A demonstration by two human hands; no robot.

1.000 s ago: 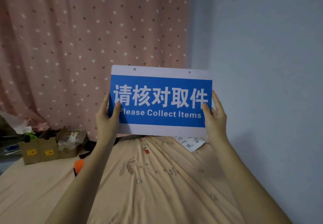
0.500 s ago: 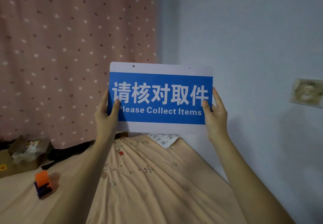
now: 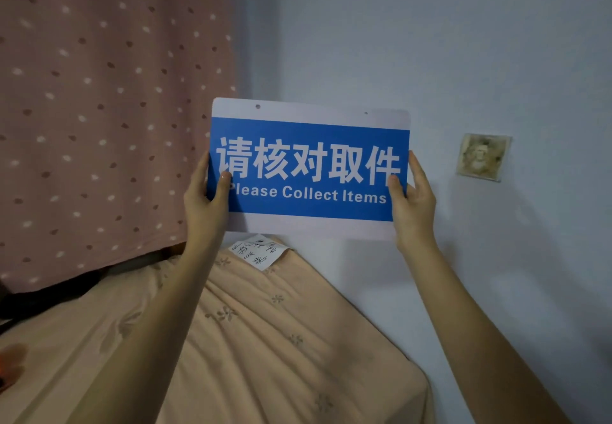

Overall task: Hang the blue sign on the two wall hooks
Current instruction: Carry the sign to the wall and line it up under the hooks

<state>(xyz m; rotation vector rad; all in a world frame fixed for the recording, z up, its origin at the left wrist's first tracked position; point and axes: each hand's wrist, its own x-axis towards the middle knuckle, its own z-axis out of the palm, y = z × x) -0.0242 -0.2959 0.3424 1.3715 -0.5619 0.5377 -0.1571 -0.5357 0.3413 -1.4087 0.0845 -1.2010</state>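
Shifted rightward toward the wall, the blue sign (image 3: 309,167) reading "Please Collect Items" sits in both hands' closed grip.

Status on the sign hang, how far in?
Done: the blue rectangular plastic sign is picked up, held upright before the pale blue wall. In hand: left hand and right hand grip its side edges. Left: no hooks are visible; both top holes are empty, so hanging hasn't begun.

I hold the flat rectangular blue-and-white plastic sign (image 3: 309,167) upright before the wall, lettering facing me, two small holes along its white top edge.
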